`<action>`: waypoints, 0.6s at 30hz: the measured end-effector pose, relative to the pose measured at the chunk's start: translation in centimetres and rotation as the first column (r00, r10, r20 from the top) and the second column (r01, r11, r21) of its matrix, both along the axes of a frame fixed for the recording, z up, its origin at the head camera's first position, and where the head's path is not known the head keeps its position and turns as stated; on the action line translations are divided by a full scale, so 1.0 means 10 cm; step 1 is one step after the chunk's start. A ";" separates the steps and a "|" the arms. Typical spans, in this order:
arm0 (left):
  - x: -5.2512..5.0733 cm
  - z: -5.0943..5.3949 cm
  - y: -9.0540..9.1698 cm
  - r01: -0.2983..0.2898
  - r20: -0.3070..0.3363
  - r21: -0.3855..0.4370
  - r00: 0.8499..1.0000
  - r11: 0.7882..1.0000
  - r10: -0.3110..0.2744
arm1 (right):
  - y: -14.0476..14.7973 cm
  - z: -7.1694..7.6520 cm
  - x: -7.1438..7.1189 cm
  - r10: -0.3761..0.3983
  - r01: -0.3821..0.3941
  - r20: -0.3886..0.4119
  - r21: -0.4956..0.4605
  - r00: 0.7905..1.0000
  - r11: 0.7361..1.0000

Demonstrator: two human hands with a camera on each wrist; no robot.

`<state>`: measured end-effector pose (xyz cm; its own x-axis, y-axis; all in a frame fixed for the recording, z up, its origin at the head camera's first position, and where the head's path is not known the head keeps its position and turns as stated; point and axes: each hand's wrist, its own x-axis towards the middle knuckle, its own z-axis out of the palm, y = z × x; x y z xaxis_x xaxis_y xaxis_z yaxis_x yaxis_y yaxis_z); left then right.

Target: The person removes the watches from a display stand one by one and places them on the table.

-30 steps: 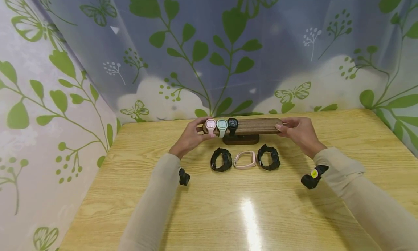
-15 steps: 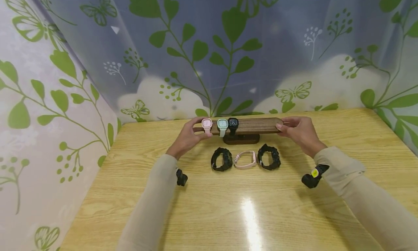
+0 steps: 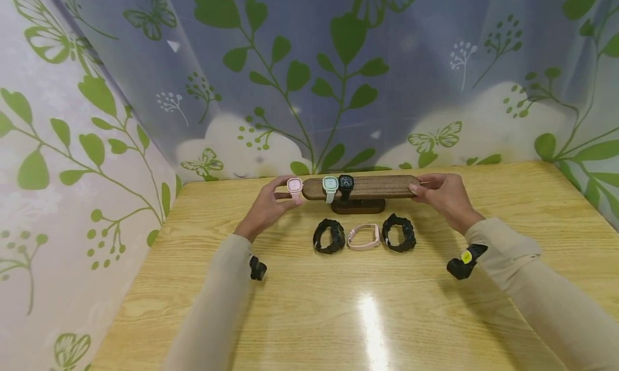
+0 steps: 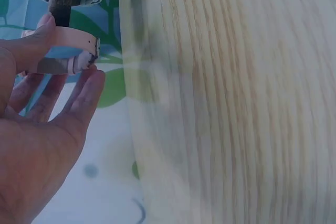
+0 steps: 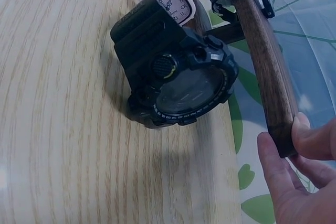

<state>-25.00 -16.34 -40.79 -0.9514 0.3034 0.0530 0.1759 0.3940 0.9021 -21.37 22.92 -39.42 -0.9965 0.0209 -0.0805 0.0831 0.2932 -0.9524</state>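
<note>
- Pink strap between thumb and fingers: my left hand point(image 3: 266, 207) pinches the pink watch point(image 3: 294, 185), which hangs just beyond the nine o'clock end of the wooden bar point(image 3: 387, 186); whether its loop touches that end I cannot tell.
- My left forearm, in a beige sleeve point(image 3: 213, 301), comes in from seven o'clock and points toward one, the wrist lifted over the table point(image 3: 300, 306).
- My right hand point(image 3: 447, 199) pinches the bar's three o'clock end, thumb on one side and fingers on the other; that arm comes in from between four and five, aimed toward ten.
- The mint watch point(image 3: 330, 183) is looped round the bar, at three o'clock from the pink one, with the slim black watch point(image 3: 346, 182) just beside it.
- At the bar's six o'clock, past its dark base point(image 3: 358, 206), three more lie in a row: a chunky black watch point(image 3: 329, 235), a pale pink watch point(image 3: 364, 237), and another chunky black watch point(image 3: 399, 233).
</note>
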 end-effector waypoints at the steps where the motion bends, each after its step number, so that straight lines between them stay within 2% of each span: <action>1: 0.02 0.01 -0.02 -0.001 -0.010 -0.022 1.000 1.000 0.000 | 0.00 0.00 0.00 0.000 0.000 0.001 0.000 1.000 1.000; 6: 0.11 0.08 -0.06 -0.004 -0.059 -0.126 0.998 0.992 -0.004 | 0.00 0.01 0.01 -0.002 0.002 0.011 0.009 1.000 1.000; 10: 0.21 0.14 -0.06 -0.002 -0.104 -0.172 0.994 0.985 -0.016 | 0.00 0.01 0.01 -0.002 0.002 0.015 0.016 1.000 1.000; 15: 0.33 0.21 -0.02 0.016 -0.194 -0.217 0.979 0.976 -0.059 | 0.00 0.00 0.00 0.001 -0.001 0.007 0.006 1.000 1.000; 18: 0.42 0.25 0.01 0.036 -0.225 -0.220 0.971 0.975 -0.086 | 0.00 0.00 0.00 0.003 -0.003 -0.003 0.002 1.000 1.000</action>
